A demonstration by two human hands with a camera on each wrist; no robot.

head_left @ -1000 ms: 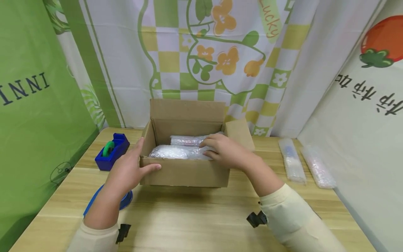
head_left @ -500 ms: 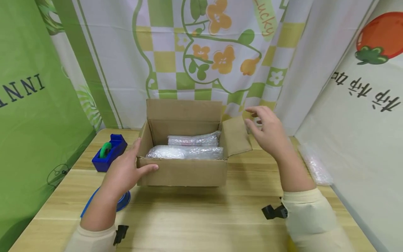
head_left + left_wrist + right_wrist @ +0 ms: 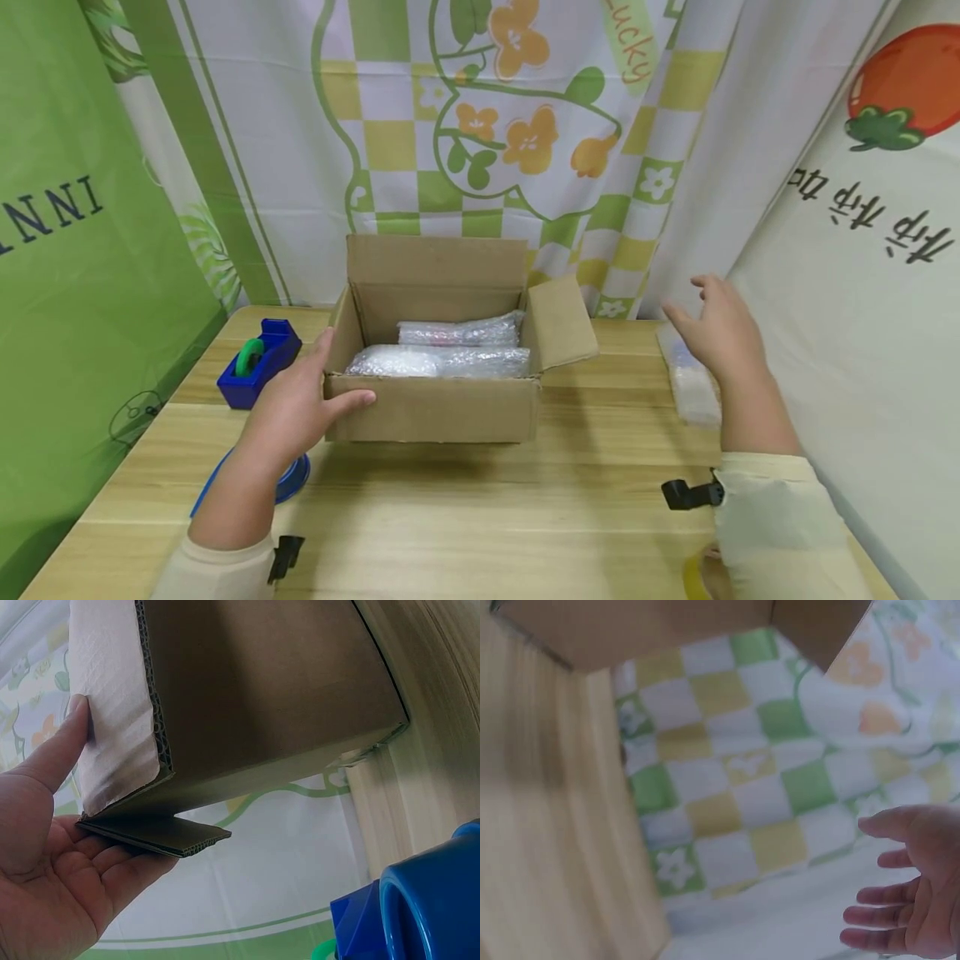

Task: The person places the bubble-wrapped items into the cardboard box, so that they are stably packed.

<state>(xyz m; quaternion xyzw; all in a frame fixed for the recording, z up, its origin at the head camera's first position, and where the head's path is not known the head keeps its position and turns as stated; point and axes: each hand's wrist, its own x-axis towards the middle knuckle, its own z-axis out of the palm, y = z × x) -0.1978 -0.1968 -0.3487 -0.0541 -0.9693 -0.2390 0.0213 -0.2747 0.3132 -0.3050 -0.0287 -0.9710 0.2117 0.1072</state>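
An open cardboard box (image 3: 431, 410) stands mid-table, with two bubble-wrapped packages (image 3: 438, 362) lying inside it. My left hand (image 3: 296, 408) grips the box's left front corner; in the left wrist view the thumb of that hand (image 3: 52, 862) lies on the front flap side (image 3: 120, 697) and its fingers are behind the side flap (image 3: 154, 834). To the right of the box, my right hand (image 3: 723, 333) hovers empty above a wrapped package (image 3: 692, 387), partly covering it. The right wrist view shows this hand (image 3: 922, 889) with its fingers spread and nothing in them.
A blue tape dispenser (image 3: 258, 367) with green tape is left of the box. A blue round object (image 3: 294, 481) lies partly behind my left forearm. Near the right sleeve is a yellow-edged roll (image 3: 697, 575). Curtains hang behind the wooden table (image 3: 465, 533).
My right hand has left the packages in the box and moved right, past the side flap, to above the package at the right. The left hand keeps its grip on the box.
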